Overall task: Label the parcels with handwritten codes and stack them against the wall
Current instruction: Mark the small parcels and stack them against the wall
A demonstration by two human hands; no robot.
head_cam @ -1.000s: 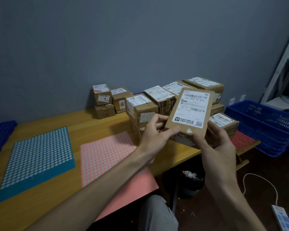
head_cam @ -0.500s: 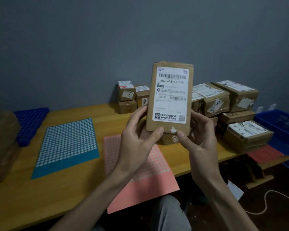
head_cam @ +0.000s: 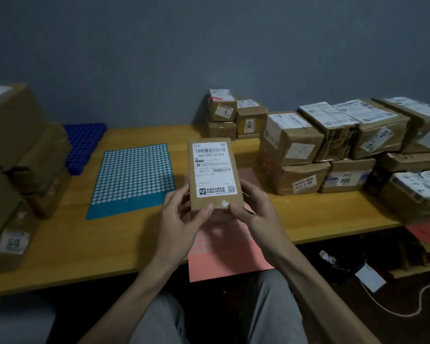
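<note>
**Flat parcel held up over the desk**

Grips a flat brown parcel [head_cam: 212, 175] in both hands, label side facing the camera, above the middle of the wooden desk [head_cam: 85, 244] and clear of its surface. Clamps the lower left corner with the left hand [head_cam: 181, 219], fingers [head_cam: 204, 212] curled round the edge and thumb pressed on the front. Pinches the lower right corner with the right hand [head_cam: 256, 212], thumb on the front beside a scrap of white tape.

Lying flat behind the parcel: a teal sheet of white dots [head_cam: 132, 180]. Partly under the hands and overhanging the near edge: a pink sheet [head_cam: 224, 254].

Stacked two high along the grey wall [head_cam: 209, 45] to the right: labelled cartons [head_cam: 293, 145], some marked with codes such as 2017 and 004.

Piled at the far left, blurred: more brown cartons [head_cam: 15, 145], next to a blue perforated tray [head_cam: 85, 142] at the back of the desk.
</note>
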